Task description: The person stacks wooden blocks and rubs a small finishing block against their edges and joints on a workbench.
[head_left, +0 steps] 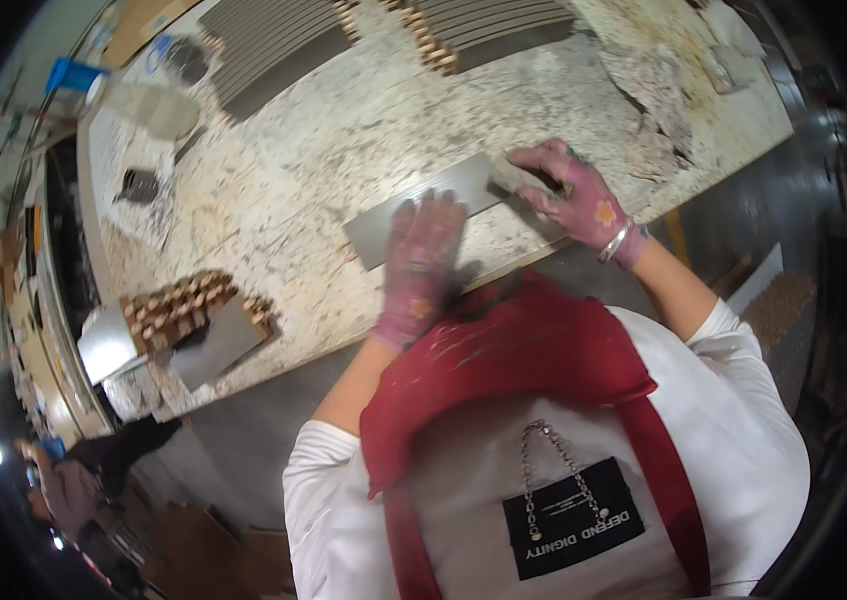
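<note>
A flat, grey metal strip [373,232] lies slantwise on the speckled tabletop in front of me. My left hand [421,262], in a pink glove, rests on it with the fingers stretched out flat. At the strip's right part, my gloved right hand [585,200] is closed around a pale greyish wad [513,178], which touches the metal. Whether that wad is a cloth or a sponge cannot be made out. Under my left hand, part of the strip is hidden.
Two stacks of grey strips [278,45] with copper-coloured pieces along their edges stand at the far side. More strips [218,345] sit at the near left by copper-coloured pieces [183,305]. A cloudy bottle [151,108] lies at the left. Another person [78,485] is beyond, lower left.
</note>
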Tool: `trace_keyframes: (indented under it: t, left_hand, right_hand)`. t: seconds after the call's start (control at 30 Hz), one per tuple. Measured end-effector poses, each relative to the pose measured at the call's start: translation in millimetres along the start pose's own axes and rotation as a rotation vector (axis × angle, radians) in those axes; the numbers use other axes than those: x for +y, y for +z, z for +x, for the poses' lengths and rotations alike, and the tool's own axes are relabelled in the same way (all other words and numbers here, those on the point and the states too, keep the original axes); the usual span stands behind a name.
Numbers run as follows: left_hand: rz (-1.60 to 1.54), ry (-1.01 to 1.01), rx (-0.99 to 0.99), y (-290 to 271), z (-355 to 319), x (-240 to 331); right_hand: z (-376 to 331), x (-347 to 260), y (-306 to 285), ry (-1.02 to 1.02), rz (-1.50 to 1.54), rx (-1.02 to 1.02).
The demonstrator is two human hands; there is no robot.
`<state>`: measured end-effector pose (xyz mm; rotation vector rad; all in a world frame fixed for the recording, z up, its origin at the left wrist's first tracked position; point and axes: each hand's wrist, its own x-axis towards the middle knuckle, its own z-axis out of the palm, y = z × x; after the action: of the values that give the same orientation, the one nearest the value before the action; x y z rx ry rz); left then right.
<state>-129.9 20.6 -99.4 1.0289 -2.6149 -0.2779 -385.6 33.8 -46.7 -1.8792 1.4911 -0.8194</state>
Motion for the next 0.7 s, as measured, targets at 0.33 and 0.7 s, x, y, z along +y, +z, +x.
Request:
trace_keyframes:
  t: [0.33, 0.7]
  left_hand:
    - [-0.391, -0.167, -0.008, 53.6, -41.7, 1.3]
    - [0.001, -0.198, 0.135, -0.9, -28.9, -7.0]
  right_hand:
    - [110.4, -70.5, 118.6, -0.813, -0.355, -0.586]
    - [129.3, -33.5, 94.5, -0.096, 0.354, -0.131]
